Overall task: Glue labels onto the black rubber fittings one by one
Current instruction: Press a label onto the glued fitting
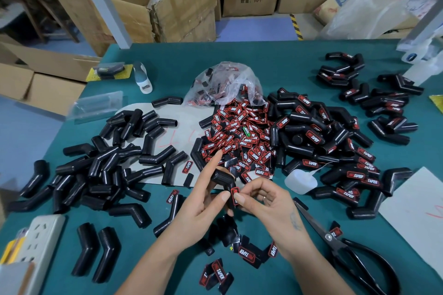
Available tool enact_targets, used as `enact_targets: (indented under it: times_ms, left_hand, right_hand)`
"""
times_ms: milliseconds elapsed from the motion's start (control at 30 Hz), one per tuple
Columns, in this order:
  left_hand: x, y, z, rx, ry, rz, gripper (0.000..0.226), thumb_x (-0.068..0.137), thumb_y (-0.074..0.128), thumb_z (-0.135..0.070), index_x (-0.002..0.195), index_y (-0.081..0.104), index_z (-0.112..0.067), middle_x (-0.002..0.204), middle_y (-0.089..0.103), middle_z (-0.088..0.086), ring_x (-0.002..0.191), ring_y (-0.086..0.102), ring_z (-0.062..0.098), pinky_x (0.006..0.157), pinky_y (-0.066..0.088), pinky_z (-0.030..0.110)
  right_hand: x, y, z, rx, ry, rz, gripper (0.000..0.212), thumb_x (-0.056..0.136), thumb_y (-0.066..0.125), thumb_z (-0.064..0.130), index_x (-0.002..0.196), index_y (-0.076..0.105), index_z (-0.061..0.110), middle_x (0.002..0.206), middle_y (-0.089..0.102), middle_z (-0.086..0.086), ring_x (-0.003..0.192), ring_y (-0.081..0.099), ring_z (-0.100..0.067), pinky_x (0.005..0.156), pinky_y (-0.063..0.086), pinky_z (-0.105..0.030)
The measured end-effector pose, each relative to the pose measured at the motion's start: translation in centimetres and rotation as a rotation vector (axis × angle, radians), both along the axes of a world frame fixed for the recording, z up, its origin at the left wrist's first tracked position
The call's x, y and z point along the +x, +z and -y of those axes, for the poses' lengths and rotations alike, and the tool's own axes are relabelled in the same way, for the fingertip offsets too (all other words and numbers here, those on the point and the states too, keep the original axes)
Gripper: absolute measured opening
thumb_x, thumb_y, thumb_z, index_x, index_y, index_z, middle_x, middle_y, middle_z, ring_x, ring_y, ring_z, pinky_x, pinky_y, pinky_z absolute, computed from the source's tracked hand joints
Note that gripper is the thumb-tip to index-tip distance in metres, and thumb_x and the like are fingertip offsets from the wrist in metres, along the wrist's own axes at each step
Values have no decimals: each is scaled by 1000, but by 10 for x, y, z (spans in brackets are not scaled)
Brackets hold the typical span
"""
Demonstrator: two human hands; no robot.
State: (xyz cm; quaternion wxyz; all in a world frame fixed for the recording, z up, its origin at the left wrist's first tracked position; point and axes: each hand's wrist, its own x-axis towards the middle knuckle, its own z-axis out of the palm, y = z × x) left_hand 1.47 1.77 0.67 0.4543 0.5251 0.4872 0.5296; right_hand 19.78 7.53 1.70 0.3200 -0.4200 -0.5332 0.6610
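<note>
The left hand (203, 203) holds a black rubber fitting (224, 181) at the lower centre of the frame. Its thumb lies against the fitting's near end; the index finger is extended straight, pointing toward the upper part of the frame; the remaining fingers curl behind the fitting. The right hand (266, 201) pinches a red-and-black label (235, 195) between thumb and index finger and holds it against the near end of the fitting, just beside the left thumb. The other right fingers are loosely curled.

A heap of loose labels (239, 136) lies at the centre of the frame, spilling from a clear plastic bag (225, 84) behind it. Unlabelled fittings (107, 165) are piled at centre left. Labelled fittings (335, 141) are piled at centre right, with more toward the upper right. A small white glue bottle (300, 181) lies on its side just right of the hands, at the edge of the labelled pile. Black-handled scissors (347, 246) lie at lower right on the green table mat (263, 55). A white power strip (36, 244) occupies the lower left corner. Cardboard boxes (167, 7) stand along the top of the frame.
</note>
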Motion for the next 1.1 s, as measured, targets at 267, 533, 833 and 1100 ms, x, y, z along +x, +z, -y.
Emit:
enact_targets:
  times_ms: [267,533,833,1100]
  left_hand:
    - [1,0,-1,-3,-1,-3,70,107,57,-22,161,25,-53,112,66,-1,86,66,22,84,60,33]
    - [1,0,0,-14,8,1,70,106,57,-20,160,27,-54,113,66,2,85,65,26,84,60,35]
    - [1,0,0,-17,13,-4,76,107,54,-8,159,27,-55,111,65,5,85,64,25,84,60,35]
    - [-1,-1,-1,-20,23,-4,72,106,57,-19,161,25,-53,123,65,-5,86,63,37,84,59,34]
  right_hand:
    - [3,1,-1,6,5,21,12,86,86,24,84,75,24,91,76,-5,92,69,-18,100,53,-58]
    - [0,3,0,14,-15,14,11,85,86,23,84,75,23,90,75,-6,91,69,-19,99,53,-59]
    - [1,3,0,10,8,-7,21,79,85,43,85,76,25,89,75,-3,91,70,-20,97,56,-57]
    - [1,1,-1,-25,10,-19,28,75,87,50,85,76,25,89,74,-1,90,70,-17,86,62,-38]
